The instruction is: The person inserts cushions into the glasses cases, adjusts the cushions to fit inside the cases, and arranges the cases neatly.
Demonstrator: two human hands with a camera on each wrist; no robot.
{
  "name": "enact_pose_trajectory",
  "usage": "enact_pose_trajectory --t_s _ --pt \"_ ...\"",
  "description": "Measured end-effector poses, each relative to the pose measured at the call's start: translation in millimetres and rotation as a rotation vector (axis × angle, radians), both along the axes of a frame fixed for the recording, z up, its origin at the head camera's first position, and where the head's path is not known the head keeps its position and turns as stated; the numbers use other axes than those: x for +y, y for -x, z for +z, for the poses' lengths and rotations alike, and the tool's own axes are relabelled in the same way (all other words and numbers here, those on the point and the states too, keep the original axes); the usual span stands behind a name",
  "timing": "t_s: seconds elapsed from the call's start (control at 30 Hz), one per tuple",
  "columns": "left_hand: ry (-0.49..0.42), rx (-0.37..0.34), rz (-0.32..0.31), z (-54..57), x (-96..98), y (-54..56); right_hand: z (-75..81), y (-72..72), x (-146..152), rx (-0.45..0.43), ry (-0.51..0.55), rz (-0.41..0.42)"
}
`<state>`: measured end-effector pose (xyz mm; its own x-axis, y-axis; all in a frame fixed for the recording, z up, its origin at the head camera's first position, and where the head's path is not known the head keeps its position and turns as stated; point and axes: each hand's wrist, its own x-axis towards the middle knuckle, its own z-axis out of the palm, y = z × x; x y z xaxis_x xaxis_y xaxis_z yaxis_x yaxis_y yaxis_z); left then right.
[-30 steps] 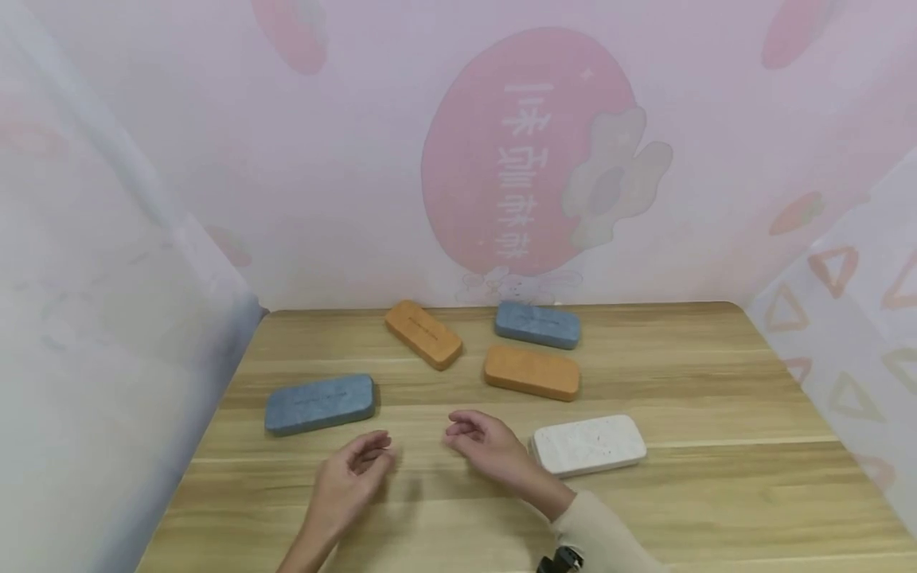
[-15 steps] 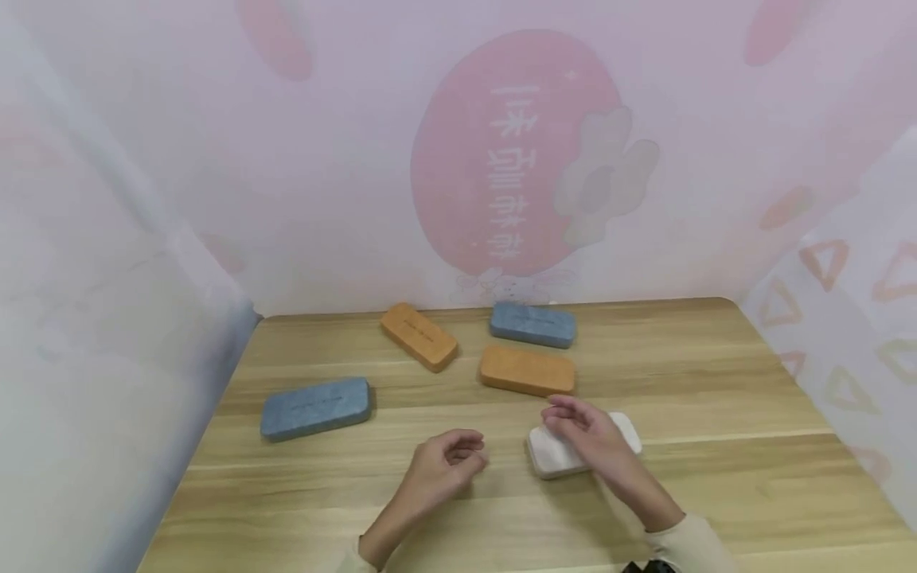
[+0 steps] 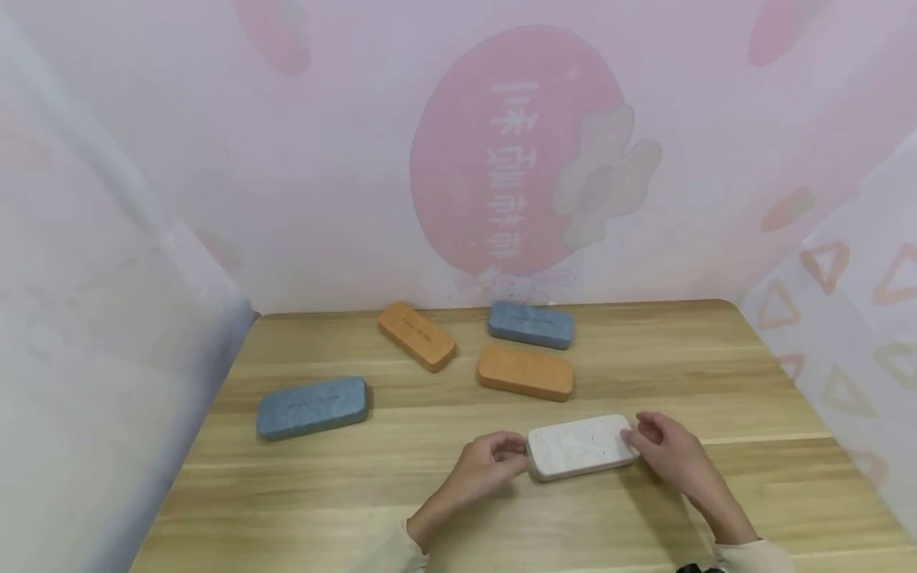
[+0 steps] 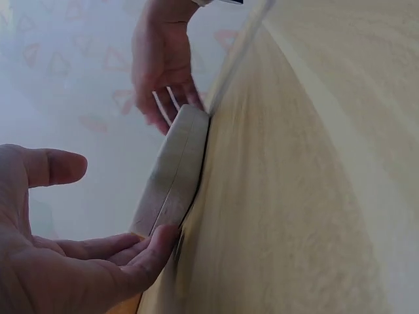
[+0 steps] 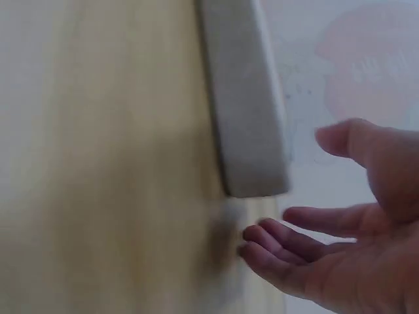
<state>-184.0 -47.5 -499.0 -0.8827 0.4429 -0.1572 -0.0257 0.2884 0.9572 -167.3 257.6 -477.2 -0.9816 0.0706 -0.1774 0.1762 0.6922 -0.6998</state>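
Note:
A white speckled glasses case [image 3: 582,447] lies flat on the wooden table, its long side running left to right. At its left end is my left hand [image 3: 481,471]; in the left wrist view the fingertips touch the end of the case [image 4: 175,167], with the thumb held away from it. A seam runs along the case's side. Around the right end my right hand [image 3: 675,457] is spread. The right wrist view, somewhat blurred, has the right fingers [image 5: 275,268] just beyond the case's end, with a gap showing.
Behind lie an orange glasses case [image 3: 525,372], a blue one [image 3: 532,324] and a second orange one [image 3: 418,336] set at a slant. Another blue case [image 3: 313,407] is on the left. A printed pink-and-white backdrop [image 3: 344,175] rises along the table's far edge.
Both hands have moved to the right. My right hand has passed over the white glasses case to its right end, and my left hand has come to its left end. The cases stay put.

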Motion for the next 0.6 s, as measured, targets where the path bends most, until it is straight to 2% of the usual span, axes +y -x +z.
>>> enact_pose_trajectory --t_s 0.1,0.23,0.37,0.47,0.6 --pt "-0.019 -0.046 0.022 0.8 2.3 -0.7 -6.0 -0.8 -4.4 -0.048 0.011 0.035" --pt "-0.082 -0.141 0.049 2.7 4.9 -3.0 -7.5 0.9 -11.7 -0.085 0.117 0.016" --pt "-0.154 -0.239 0.069 2.3 8.8 -5.6 -6.0 4.1 -14.1 -0.092 0.114 0.015" --pt "-0.185 -0.27 0.103 2.8 13.3 -6.2 -5.0 8.5 -12.6 -0.087 0.091 0.014" --pt "-0.184 -0.285 0.133 4.6 20.7 -7.2 -5.1 16.3 -9.2 -0.095 0.118 0.006"
